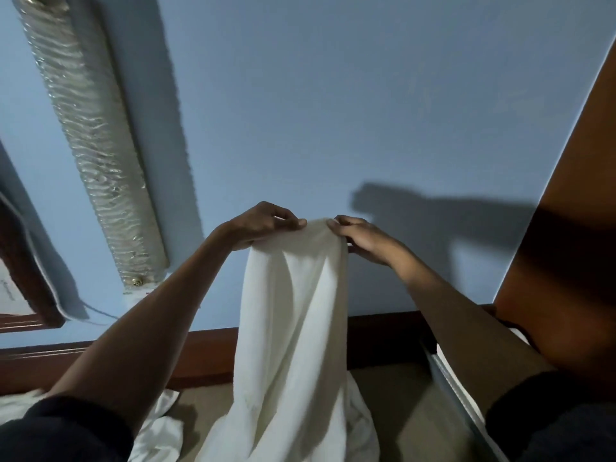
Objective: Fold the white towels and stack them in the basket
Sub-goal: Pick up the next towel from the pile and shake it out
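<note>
A: Where's the towel (293, 328)?

B: Held up in front of the wall (333, 95), hanging in long folds. Its bottom end bunches on the tan surface (400, 411) below.

A: And the hands?

B: Close together at the top edge. The left hand (263, 225) pinches it between thumb and curled fingertips. The right hand (363, 240) pinches the edge just beside it.

A: What might go wrong?

B: They're two light pinches on a bunched edge. When the hands spread to find the corners, one side may slip and drop onto the loose cloth (160, 425) at lower left. The trailing end could also drag and make the fold crooked.

A: The basket?

B: I can't see one. A silver duct (93, 138) runs up the wall at left.
</note>
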